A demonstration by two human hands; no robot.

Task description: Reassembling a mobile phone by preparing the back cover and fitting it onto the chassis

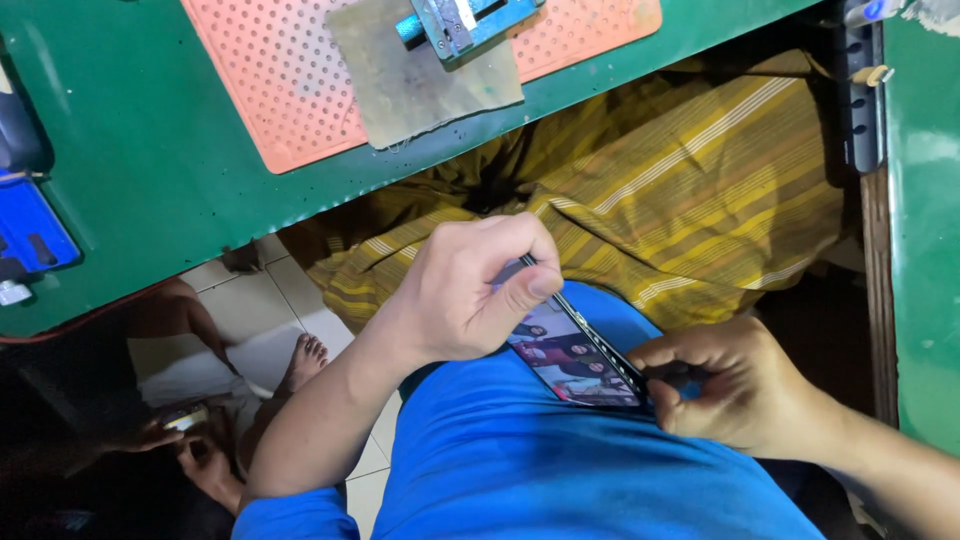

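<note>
Left hand (462,290) is closed around one end of a smartphone (572,355), thumb pressed along its upper edge and fingers curled over the top. Right hand (728,385) is also closed, pinching the phone's other end between thumb and fingertips, with something small and dark at the corner that cannot be made out. The phone sits just above the person's lap, against a blue shirt (520,460), tilted so its lit screen faces up and shows a colourful picture.

The phone looks thin, flat and rigid, and probably light. Its glass face is likely smooth, slippery and easy to crack, so the narrow side edges and the corners, where both hands now grip, seem the safest places to hold it; pressing on the middle of the screen looks risky.

Beyond the hands, a yellow striped cloth (690,190) drapes over the person's legs. Above that runs the edge of a green worktop (150,170) carrying an orange perforated mat (290,80), a worn square of grey sheet (420,80) and a small blue metal clamp (465,22). At lower left, on a pale tiled floor (245,300), another person's bare foot (305,360) and hands are visible, well apart from the phone.
</note>
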